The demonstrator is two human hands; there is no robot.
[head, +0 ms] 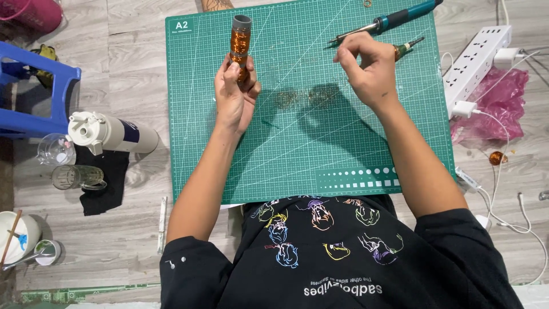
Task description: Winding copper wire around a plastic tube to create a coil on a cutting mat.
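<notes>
My left hand (234, 94) holds a grey tube wound with copper wire (240, 43) upright above the green cutting mat (297, 166). My right hand (366, 66) is raised over the mat's upper right with thumb and fingers pinched together, possibly on a fine wire that I cannot make out. A small pile of loose copper wire (306, 97) lies on the mat between the hands. A teal-handled soldering iron (389, 22) and a small screwdriver-like tool (407, 47) lie just beyond my right hand.
A white power strip (477, 57) with plugged chargers and cables sits right, beside a pink plastic bag (494, 103). On the left are a blue stool (34, 86), a white bottle (111, 133), glass jars (74, 176) on black cloth, and a white cup (20, 236).
</notes>
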